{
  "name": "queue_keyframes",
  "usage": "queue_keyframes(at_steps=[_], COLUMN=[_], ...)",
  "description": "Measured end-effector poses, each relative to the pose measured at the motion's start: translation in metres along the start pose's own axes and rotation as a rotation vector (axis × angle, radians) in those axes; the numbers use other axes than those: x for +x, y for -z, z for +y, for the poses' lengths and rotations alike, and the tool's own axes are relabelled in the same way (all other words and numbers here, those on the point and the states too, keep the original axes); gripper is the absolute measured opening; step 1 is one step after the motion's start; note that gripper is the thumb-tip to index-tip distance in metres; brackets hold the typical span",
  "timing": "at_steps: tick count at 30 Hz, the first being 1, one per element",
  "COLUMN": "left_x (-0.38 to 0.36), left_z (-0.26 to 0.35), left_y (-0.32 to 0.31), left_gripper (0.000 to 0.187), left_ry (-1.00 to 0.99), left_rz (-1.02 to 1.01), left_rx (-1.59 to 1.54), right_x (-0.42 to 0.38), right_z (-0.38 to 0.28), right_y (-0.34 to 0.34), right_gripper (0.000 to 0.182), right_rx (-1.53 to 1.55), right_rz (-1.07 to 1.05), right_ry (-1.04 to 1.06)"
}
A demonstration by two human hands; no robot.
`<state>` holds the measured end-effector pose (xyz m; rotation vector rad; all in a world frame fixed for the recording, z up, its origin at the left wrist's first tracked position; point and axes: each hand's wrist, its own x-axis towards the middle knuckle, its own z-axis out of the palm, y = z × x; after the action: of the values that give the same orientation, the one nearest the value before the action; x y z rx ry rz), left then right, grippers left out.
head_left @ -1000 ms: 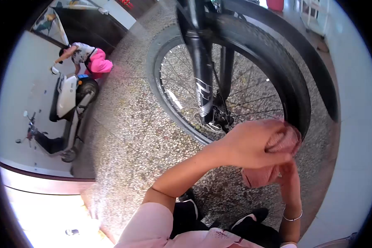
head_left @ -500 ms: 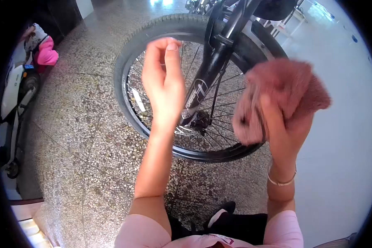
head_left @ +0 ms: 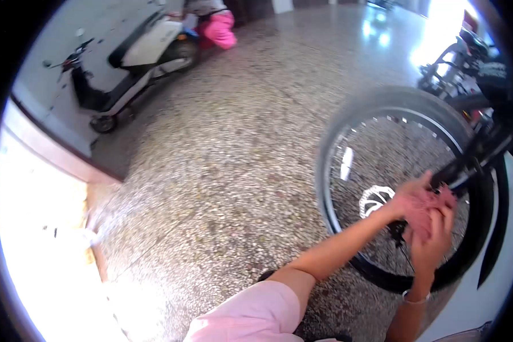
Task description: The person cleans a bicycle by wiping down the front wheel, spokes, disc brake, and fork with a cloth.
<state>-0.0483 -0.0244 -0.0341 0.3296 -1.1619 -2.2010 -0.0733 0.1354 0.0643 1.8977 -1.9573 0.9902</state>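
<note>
Both hands met at a pink cloth (head_left: 426,212) pressed against the black fork leg (head_left: 467,162) of a bicycle, over the front wheel (head_left: 402,188) at the right of the scene. The left hand (head_left: 407,199) closed on the cloth from the left; the right hand (head_left: 433,242) cupped it from the near side, fingers curled. Wiping well here probably meant keeping cloth clear of the spokes. The speckled terrazzo floor (head_left: 222,148) shone; a white scooter (head_left: 137,57) and a crouching person in pink (head_left: 214,23) were far left.
</note>
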Motion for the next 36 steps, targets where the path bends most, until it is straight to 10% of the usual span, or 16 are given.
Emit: queue_keyframes(at_steps=[3, 8, 10, 22, 36], left_x=[-0.012, -0.032, -0.034, -0.033, -0.033], left_z=[-0.006, 0.026, 0.026, 0.015, 0.016], left_y=[-0.002, -0.02, -0.024, -0.017, -0.019], left_gripper=[0.053, 0.073, 0.071, 0.032, 0.036], left_ry=[-0.381, -0.248, -0.251, -0.359, -0.408], left_rz=[0.121, 0.292, 0.302, 0.21, 0.249], left_rx=[0.654, 0.624, 0.605, 0.986, 0.798], right_x=[-0.001, -0.006, -0.001, -0.007, -0.004], right_z=[0.016, 0.068, 0.077, 0.071, 0.059], right_y=[0.001, -0.012, -0.01, -0.018, -0.014], right_gripper=[0.043, 0.047, 0.045, 0.053, 0.05], right_rx=[0.164, 0.288, 0.417, 0.354, 0.424], right_rz=[0.114, 0.382, 0.543, 0.409, 0.353], right_ry=[-0.004, -0.072, -0.404, -0.311, -0.301])
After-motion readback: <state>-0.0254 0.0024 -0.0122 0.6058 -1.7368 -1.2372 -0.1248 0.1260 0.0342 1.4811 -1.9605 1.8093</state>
